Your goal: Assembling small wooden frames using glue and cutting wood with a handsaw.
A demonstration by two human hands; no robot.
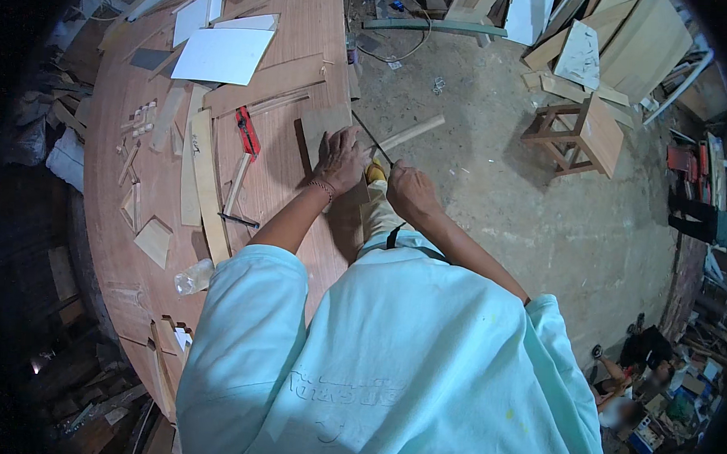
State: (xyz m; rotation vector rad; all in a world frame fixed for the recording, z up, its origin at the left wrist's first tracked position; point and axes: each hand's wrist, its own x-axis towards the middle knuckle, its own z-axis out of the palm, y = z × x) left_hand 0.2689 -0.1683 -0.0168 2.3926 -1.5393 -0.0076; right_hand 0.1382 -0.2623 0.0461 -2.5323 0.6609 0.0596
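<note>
At the table's right edge, my left hand (340, 159) lies on a flat wooden board (323, 121), its fingers spread and pressing down. A dark narrow strip (304, 143) runs along the board's left side. My right hand (413, 195) is closed around one end of a long, thin, dark tool (371, 136), perhaps a file or a narrow saw blade. The tool slants up and left from my fist, and its far tip reaches the board's right edge. Its handle is hidden in my fist.
Left of the board lie a red tool (246, 133), wood strips (211, 188), a black pen-like tool (240, 221) and a clear plastic container (193, 277). White panels (225, 55) rest farther back. A wooden stool (582, 139) stands on the floor at right. A person (620, 392) is at lower right.
</note>
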